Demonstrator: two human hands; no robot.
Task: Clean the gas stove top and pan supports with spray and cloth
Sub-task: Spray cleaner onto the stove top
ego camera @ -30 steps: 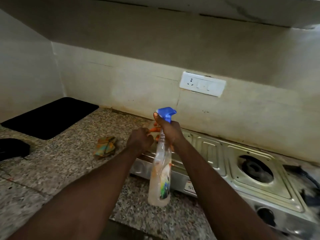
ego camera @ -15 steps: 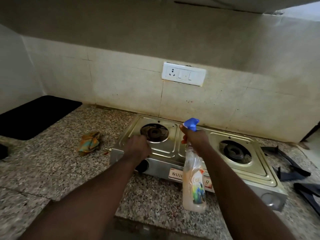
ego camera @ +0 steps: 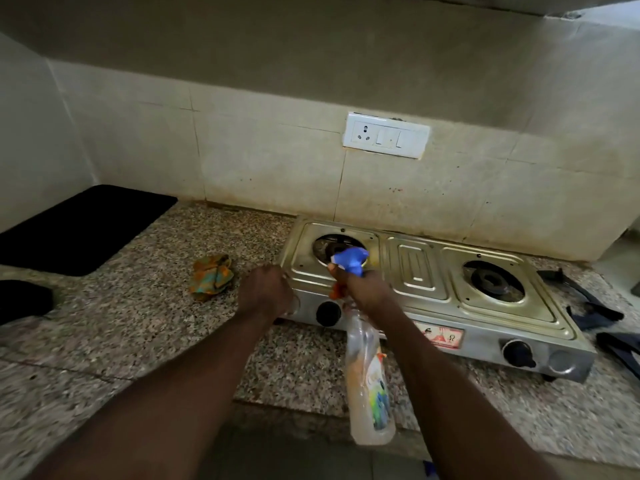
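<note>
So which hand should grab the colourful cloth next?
Probably the left hand. It sits at the left corner of the stove, the side where the cloth lies on the counter. The right hand is busy gripping the spray bottle.

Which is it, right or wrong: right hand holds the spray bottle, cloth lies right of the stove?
Wrong on one point: the head view shows the cloth lying left of the stove. The right hand does hold the spray bottle.
</note>
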